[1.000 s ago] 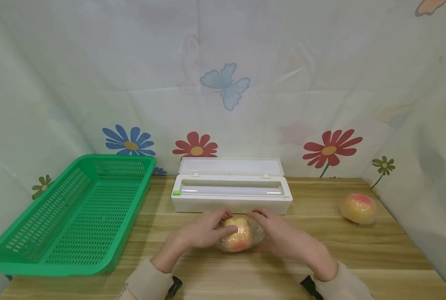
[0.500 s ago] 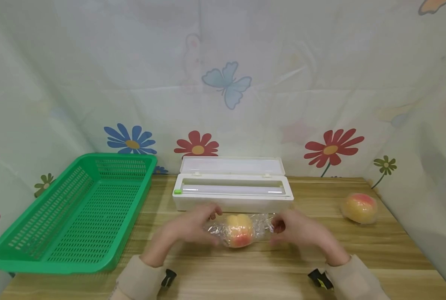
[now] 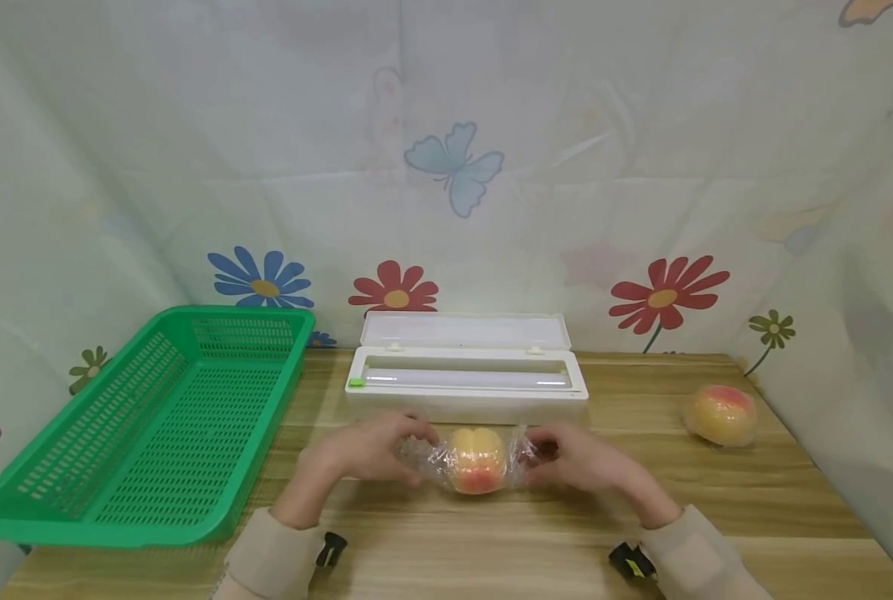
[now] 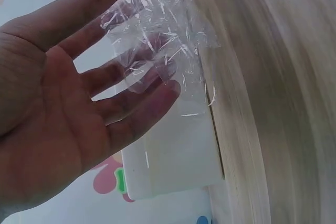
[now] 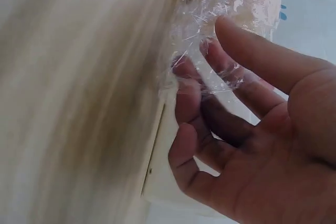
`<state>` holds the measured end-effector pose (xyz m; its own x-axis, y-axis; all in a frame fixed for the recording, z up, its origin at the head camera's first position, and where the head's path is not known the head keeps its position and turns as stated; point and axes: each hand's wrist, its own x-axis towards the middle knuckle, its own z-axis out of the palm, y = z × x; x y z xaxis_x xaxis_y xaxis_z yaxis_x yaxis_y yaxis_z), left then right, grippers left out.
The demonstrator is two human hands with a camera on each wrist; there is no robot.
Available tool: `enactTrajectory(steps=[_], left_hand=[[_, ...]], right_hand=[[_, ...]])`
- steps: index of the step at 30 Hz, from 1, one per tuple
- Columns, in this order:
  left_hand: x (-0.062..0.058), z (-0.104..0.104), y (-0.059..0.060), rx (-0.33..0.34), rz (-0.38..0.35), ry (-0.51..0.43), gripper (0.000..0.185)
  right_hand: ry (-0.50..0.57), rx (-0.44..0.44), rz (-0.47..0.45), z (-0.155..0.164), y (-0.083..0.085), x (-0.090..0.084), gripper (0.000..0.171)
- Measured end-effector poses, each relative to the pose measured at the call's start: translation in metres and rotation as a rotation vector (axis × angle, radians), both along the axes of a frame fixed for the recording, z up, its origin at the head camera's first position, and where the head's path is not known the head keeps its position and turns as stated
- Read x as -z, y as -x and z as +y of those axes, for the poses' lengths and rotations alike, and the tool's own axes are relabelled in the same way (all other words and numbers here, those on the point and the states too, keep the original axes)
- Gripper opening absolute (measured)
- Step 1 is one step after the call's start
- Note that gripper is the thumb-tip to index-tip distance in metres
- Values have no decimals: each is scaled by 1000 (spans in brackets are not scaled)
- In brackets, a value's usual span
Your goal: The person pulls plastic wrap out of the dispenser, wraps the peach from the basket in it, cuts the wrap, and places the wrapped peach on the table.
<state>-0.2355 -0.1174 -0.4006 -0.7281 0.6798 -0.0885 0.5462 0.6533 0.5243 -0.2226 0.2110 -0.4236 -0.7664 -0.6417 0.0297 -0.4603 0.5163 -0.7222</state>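
Note:
A yellow-and-red peach (image 3: 477,461), wrapped in clear cling film, sits on the wooden table (image 3: 491,550) between the two hands. Film sticks out on both sides of it. On its left, my left hand (image 3: 374,450) has its fingers spread and loosely bent. The film end (image 4: 173,40) lies across those fingers in the left wrist view, with the thumb apart from them. My right hand (image 3: 577,454) holds the other film end (image 5: 210,19) between thumb and bent fingers. Behind the peach stands a white cling film dispenser (image 3: 466,400), lid raised, with a roll inside.
A green plastic basket (image 3: 228,500) stands at the left. Another film-wrapped peach (image 3: 722,415) lies on the table at the right. A floral curtain (image 3: 566,167) hangs behind and along the sides.
Both hands have come off the peach and moved outward to the film ends. The right hand has since shifted slightly inward. The peach, uncovered by the fingers, stays nearly in place.

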Motion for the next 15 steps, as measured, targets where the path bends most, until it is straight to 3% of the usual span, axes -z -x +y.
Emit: enactTrajectory(steps=[10,15], left_hand=[[0,-3,0,23,20,-2,35],[-1,-2,0,36,25,5,35]], right_hand=[[-26,99,-20,11,4,-4,15],[38,28,-79,20,8,-6,14]])
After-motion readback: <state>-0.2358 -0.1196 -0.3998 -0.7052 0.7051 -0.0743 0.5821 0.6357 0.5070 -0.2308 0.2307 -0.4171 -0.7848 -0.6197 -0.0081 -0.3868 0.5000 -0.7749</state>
